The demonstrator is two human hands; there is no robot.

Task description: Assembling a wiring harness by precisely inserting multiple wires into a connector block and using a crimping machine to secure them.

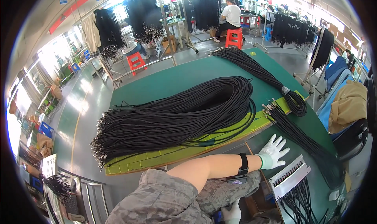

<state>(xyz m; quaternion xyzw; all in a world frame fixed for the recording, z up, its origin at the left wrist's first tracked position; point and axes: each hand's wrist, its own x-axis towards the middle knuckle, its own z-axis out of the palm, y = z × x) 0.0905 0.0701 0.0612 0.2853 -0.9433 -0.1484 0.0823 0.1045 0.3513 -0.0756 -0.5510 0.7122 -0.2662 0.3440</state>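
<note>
My left hand (273, 152), in a white glove, reaches to the right with its fingers spread, holding nothing. It hovers over or rests on the green table edge; I cannot tell which. Just below it lies a pale metal fixture (291, 177) with a row of dark slots, and black cords (300, 202) run down from it. A bundle of black cords with metal tips (300, 137) lies to the right of the hand. Low in the picture, my gloved right hand (231, 214) is by my lap, close to a small blue thing; its fingers are mostly hidden.
A large looped heap of black cords (176, 114) covers much of the green table (137, 91). Another tied bundle (259, 69) lies behind. Folded garments (347, 106) are piled at right. Racks of hanging cords (143, 16), red stools (234, 37) and a seated person stand beyond.
</note>
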